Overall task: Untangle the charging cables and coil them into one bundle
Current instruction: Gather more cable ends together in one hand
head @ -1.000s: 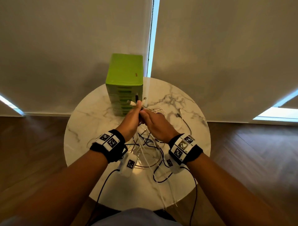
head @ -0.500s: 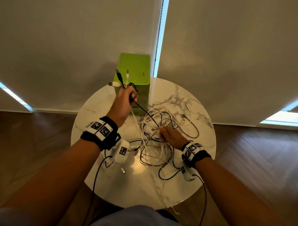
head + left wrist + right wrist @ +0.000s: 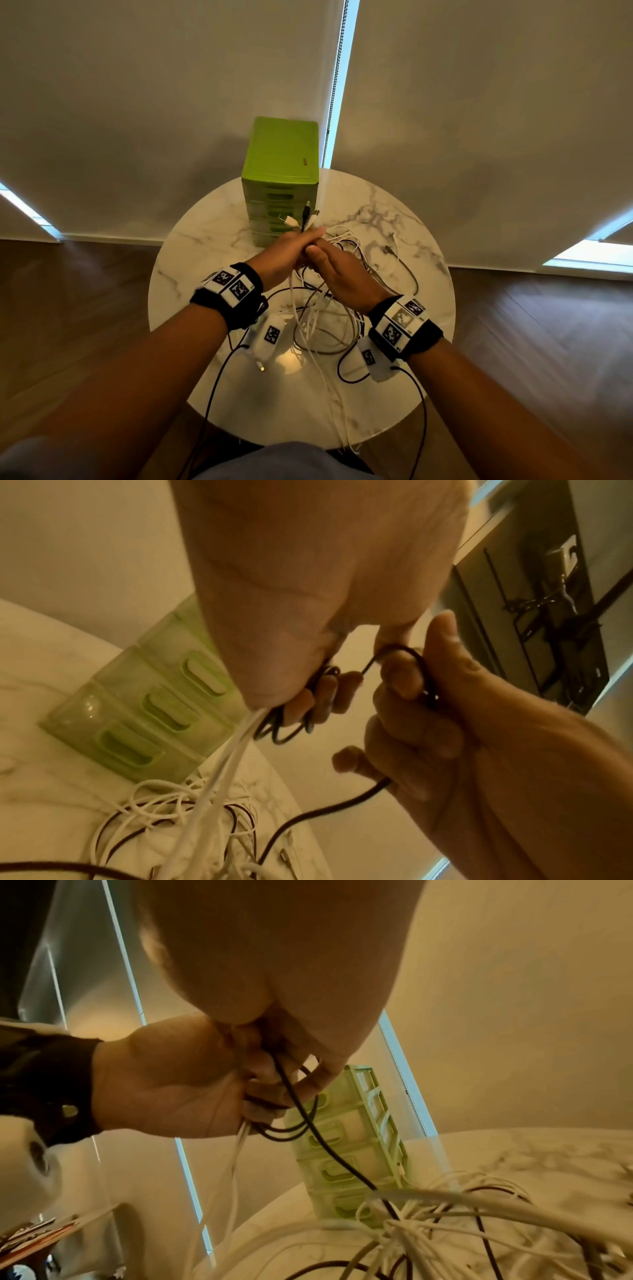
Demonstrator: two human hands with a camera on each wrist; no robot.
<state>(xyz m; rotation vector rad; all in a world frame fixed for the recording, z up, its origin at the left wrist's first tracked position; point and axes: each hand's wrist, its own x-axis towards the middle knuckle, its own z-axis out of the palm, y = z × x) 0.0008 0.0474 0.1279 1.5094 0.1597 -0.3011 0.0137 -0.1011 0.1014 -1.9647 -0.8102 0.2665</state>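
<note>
A tangle of white and black charging cables lies on the round marble table. My left hand is held above it and grips a bunch of cables, with their plug ends sticking up past the fist. In the left wrist view its fingers curl round white cables and black loops. My right hand touches the left one; its curled fingers hold a black cable that loops over them. That black cable runs down into the pile.
A green drawer unit stands at the table's far edge, just behind the hands. One cable end lies to the right, and strands hang over the near rim. Blinds cover the wall behind, and wooden floor surrounds the table.
The left hand came down from its raised reach toward the drawer unit. The right hand left the pile and rose to meet it, bringing a black cable.
</note>
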